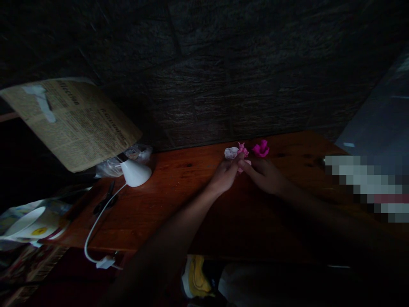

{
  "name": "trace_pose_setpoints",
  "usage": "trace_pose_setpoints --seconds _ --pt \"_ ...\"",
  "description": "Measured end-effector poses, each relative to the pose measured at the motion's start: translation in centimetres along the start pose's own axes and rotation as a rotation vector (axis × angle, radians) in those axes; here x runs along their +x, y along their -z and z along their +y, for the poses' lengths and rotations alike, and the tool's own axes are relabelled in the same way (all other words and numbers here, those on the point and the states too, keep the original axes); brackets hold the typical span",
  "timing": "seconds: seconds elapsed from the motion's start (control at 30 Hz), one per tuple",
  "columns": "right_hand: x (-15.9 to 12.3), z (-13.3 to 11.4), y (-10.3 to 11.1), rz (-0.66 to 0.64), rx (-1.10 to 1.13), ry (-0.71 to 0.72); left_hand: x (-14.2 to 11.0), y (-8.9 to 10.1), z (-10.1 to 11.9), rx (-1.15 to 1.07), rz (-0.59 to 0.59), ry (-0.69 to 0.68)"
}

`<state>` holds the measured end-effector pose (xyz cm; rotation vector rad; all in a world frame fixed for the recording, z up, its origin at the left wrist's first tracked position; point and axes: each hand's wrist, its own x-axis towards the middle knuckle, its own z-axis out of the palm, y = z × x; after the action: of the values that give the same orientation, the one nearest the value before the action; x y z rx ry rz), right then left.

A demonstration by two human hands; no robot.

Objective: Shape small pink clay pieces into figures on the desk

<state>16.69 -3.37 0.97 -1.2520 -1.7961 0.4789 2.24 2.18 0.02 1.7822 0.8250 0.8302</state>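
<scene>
Both my hands reach out over a reddish wooden table (pixel 179 200) in dim light. My left hand (pixel 225 175) and my right hand (pixel 263 174) meet with pinched fingers around a small pink piece (pixel 245 164), which is partly hidden. Just beyond the fingertips lie a whitish crumpled piece (pixel 230 152), a pink flower-like piece (pixel 243 149) and a magenta flower-like piece (pixel 261 149), near the table's far edge by the dark wall.
A white lamp head (pixel 136 172) with its curved white neck (pixel 96 226) stands at the table's left. Dark scissors (pixel 107 199) lie beside it. A newspaper sheet (pixel 72 121) hangs at left, with crumpled plastic (pixel 128 160) below. A white bowl (pixel 28 221) sits far left.
</scene>
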Motion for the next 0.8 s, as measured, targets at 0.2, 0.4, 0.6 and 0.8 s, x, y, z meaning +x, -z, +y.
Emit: trace_pose_setpoints --seconds 0.2,0.4,0.6,0.8 --pt "-0.2 -1.1 0.1 0.059 0.046 0.03 -0.5 -0.4 0.9 -0.071 0.046 0.002" --pt "-0.3 -1.3 0.2 0.139 0.003 0.017 -0.7 -0.6 0.7 -0.105 0.009 -0.02" --pt "-0.3 -1.3 0.2 0.127 0.031 0.044 -0.8 -0.5 0.7 -0.179 -0.039 -0.037" --pt "-0.4 -1.5 0.0 0.125 0.119 -0.016 -0.5 -1.0 1.2 -0.475 -0.023 0.137"
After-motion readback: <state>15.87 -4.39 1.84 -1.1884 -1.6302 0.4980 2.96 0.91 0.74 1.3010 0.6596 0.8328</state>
